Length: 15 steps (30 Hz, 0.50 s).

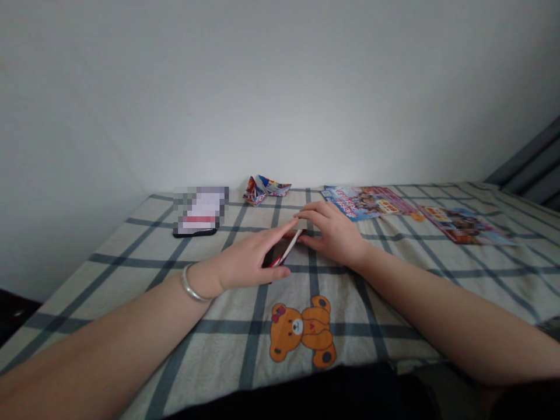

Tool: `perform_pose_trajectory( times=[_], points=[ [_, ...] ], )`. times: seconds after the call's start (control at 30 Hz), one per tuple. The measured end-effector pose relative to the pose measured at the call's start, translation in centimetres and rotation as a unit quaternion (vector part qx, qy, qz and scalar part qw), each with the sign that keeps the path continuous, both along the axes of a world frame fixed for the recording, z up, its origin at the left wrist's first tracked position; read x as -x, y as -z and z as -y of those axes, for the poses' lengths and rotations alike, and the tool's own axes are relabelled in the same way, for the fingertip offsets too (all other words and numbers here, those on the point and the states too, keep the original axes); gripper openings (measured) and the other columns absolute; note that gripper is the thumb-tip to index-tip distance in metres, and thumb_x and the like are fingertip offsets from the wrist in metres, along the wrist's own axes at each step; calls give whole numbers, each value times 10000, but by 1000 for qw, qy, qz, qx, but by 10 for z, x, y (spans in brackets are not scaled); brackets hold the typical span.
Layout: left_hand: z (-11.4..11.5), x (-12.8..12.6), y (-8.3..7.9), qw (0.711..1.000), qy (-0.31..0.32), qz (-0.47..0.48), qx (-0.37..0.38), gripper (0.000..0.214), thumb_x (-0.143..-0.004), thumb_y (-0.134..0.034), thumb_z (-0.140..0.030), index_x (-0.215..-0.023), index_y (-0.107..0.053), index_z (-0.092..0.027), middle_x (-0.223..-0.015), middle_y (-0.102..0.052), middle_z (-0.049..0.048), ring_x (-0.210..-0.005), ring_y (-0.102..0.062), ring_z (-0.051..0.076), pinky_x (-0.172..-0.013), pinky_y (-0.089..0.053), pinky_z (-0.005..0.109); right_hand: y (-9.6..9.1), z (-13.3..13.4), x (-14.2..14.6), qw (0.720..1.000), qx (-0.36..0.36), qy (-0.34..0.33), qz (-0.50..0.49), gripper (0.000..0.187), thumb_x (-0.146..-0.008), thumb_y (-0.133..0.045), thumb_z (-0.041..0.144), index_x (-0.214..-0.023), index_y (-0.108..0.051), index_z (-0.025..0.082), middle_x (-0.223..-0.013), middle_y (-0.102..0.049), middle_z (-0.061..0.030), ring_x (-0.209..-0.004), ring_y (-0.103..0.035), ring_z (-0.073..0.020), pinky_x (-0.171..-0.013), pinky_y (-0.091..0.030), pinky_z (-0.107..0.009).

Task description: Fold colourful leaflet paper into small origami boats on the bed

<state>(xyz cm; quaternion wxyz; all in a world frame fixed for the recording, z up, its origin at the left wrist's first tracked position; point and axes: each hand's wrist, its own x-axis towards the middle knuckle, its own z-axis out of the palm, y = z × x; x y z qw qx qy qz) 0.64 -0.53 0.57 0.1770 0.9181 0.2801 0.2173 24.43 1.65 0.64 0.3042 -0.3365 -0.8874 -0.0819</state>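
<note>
Between my two hands is a small folded paper (289, 249), with a white edge and bits of red and dark print showing; most of it is hidden behind my fingers. My left hand (249, 256) is closed around its near left side, thumb along the lower edge and fingers over the top. At the far right end, my right hand (335, 232) grips it with thumb and bent fingers. The fingertips of both hands meet above the paper. A silvery bangle (191, 284) circles my left wrist.
Beyond my hands stands a folded colourful paper shape (265, 189) near the wall. A phone (200, 210) lies at the back left. Printed flyers (367, 202) lie at the back right, with another flyer (466, 226) farther right. A checked cloth (149, 248) with a printed bear covers the surface.
</note>
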Motion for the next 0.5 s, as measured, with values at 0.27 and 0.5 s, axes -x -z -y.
perform_pose_trajectory(
  times=[0.27, 0.5],
  points=[
    [0, -5, 3, 995, -87, -5, -46, 457, -900, -550, -319, -1337, -473, -210, -1285, -609, 87, -1152, -584, 227, -998, -463, 394, 0, -4, -3, 999, 46, -3, 19, 95, -869, -597, 219, -934, -657, 185, -914, -686, -74, -907, -583, -220, -838, -445, -355],
    [-9, -3, 1, 986, -160, 10, -54, 219, -913, -520, -232, -1083, -657, -213, -1031, -711, 24, -920, -649, 176, -814, -502, 317, 1, -8, -6, 994, 81, 67, 15, 68, -874, -581, 223, -870, -643, 194, -867, -687, -57, -875, -591, -222, -799, -442, -348]
  ],
)
